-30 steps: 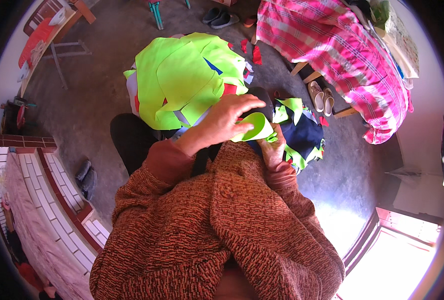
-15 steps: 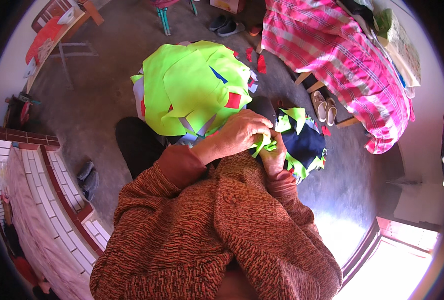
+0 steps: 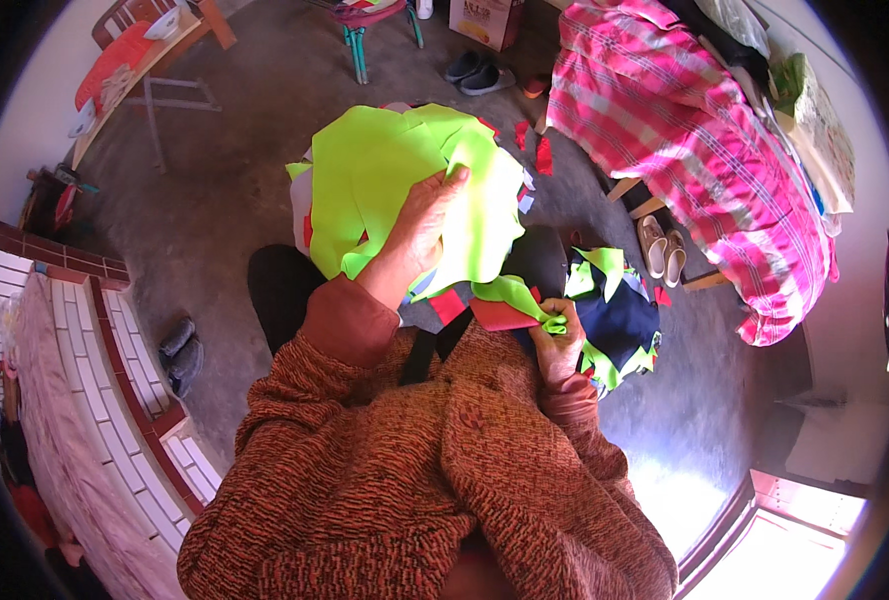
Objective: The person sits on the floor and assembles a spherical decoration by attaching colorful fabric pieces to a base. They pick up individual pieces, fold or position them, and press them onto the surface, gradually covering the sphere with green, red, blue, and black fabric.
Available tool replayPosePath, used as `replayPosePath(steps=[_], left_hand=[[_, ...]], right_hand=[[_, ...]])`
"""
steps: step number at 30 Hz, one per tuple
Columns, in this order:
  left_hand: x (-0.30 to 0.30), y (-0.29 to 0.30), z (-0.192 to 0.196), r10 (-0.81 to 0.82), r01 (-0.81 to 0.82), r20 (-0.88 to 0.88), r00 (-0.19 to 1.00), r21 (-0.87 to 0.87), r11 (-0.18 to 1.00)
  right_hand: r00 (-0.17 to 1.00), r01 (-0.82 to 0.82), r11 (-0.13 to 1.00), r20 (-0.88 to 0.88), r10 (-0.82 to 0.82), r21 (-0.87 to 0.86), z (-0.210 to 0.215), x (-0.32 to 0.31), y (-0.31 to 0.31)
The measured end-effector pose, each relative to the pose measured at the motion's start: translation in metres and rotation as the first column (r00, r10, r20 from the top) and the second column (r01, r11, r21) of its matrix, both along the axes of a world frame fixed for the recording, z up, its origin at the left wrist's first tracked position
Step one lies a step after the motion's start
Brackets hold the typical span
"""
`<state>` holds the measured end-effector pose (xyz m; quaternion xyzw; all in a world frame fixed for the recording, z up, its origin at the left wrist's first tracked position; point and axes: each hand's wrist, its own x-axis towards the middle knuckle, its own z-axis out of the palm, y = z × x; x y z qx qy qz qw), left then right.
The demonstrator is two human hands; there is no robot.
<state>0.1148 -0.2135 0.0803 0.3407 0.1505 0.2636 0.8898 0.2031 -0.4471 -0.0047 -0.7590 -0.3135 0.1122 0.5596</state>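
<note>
My left hand [image 3: 417, 232] is closed on the edge of a neon yellow-green fabric piece [image 3: 480, 215], with its thumb on top. That piece belongs to, or lies against, a wide heap of neon fabric [image 3: 365, 165] in front of me. My right hand [image 3: 562, 348] pinches a bunched neon-green fabric strip [image 3: 510, 292] nearer my body. A red fabric piece [image 3: 503, 315] lies against the strip; I cannot tell whether they are joined. Beside my right hand is a smaller heap of navy and neon-green fabric [image 3: 617, 325].
Red scraps [image 3: 544, 156] lie on the floor past the heap. A pink plaid cloth [image 3: 665, 150] drapes over furniture at the right, near beige shoes [image 3: 663, 250]. Dark slippers [image 3: 480, 74] and a cardboard box [image 3: 487, 20] are at the back. A brick-edged platform [image 3: 105, 370] stands left.
My left hand has left my right hand, moved up and left, and taken hold of fabric at the large heap. My right hand has dropped slightly, keeping the green strip. The view has shifted slightly.
</note>
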Motion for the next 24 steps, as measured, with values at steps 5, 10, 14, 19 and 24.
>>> replayPosePath(steps=[5, 10, 14, 19, 24], left_hand=[[0.021, 0.034, 0.022, 0.134, -0.131, 0.098, 0.986, -0.041, 0.991], [0.059, 0.079, 0.026, 0.253, -0.2, 0.401, 0.88, -0.17, 0.965], [0.079, 0.091, -0.046, 0.475, -0.448, 0.008, 0.88, -0.319, 0.835], [0.075, 0.078, -0.065, 0.502, -0.509, -0.111, 0.858, -0.323, 0.798], [0.072, 0.073, -0.057, 0.508, -0.555, -0.249, 0.825, -0.189, 0.81]], right_hand=[[1.0, 0.009, 1.0, -0.001, -0.009, 0.008, -0.002, 0.0, -0.004], [0.999, 0.01, 0.999, -0.05, -0.008, 0.032, -0.012, 0.002, -0.006], [0.998, -0.003, 0.998, -0.067, 0.007, 0.066, -0.01, 0.002, -0.001], [0.999, -0.015, 0.997, -0.049, 0.019, 0.078, -0.016, 0.005, -0.006], [0.998, 0.025, 1.0, -0.053, -0.025, 0.006, -0.007, 0.001, -0.005]])
